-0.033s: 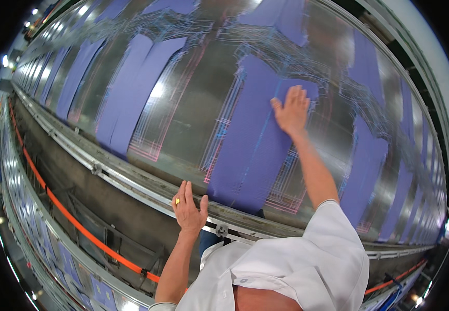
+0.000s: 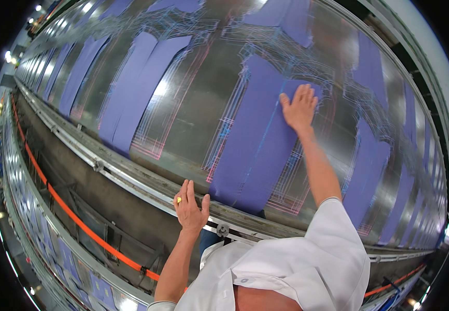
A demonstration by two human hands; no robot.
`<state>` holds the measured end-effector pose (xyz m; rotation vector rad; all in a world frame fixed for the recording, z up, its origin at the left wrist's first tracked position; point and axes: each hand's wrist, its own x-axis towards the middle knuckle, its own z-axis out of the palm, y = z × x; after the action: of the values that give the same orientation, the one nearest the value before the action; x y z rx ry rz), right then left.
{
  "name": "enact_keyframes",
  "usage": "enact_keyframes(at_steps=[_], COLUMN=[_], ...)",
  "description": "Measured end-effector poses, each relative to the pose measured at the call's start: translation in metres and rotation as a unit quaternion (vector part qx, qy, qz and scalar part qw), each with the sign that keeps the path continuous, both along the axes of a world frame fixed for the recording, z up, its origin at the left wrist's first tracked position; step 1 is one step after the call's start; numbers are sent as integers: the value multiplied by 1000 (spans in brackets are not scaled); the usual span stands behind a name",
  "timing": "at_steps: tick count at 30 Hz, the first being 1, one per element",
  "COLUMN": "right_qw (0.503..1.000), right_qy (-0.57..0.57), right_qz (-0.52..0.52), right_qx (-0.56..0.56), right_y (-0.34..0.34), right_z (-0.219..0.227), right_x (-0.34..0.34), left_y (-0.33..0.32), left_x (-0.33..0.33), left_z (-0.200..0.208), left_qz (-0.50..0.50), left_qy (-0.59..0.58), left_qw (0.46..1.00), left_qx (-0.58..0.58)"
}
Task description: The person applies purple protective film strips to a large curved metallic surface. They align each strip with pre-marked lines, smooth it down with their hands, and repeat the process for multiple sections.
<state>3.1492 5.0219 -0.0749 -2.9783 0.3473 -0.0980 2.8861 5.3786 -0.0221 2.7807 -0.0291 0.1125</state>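
Note:
A purple fabric panel (image 2: 253, 135) lies flat on a long shiny table in front of me, with a dashed blue line showing along its length. My right hand (image 2: 301, 110) lies palm down on the panel's far right part, fingers stretched out and pointing away from me. My left hand (image 2: 190, 210), with a yellow ring on one finger, is over the metal rail (image 2: 157, 199) at the table's near edge. Its fingers are extended and hold nothing. Whether it touches the rail I cannot tell. The panel's near end reaches the table edge just right of this hand.
More purple panels (image 2: 144, 85) lie in rows along the table (image 2: 183, 122), left, right and beyond. Blue and pink outlines mark the surface around them. A round knob (image 2: 222, 230) sits on the rail. An orange rail (image 2: 87, 230) and a second table run along the left.
My right hand has slid slightly to the right over the panel. The whole view has shifted a little. My left hand stays by the rail.

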Motion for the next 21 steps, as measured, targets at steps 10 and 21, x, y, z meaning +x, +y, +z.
enact_keyframes(at_steps=[10, 21], right_qw=[997, 953], right_qy=[10, 43], right_qz=[-73, 299], right_qx=[21, 21], right_y=[-26, 132], right_z=[-3, 13], right_x=[44, -158], left_y=[1, -2], left_x=[-2, -5], left_z=[-2, -8], left_qz=[2, 14], left_qy=[-25, -22], left_qw=[1000, 1000], left_qx=[-10, 2])
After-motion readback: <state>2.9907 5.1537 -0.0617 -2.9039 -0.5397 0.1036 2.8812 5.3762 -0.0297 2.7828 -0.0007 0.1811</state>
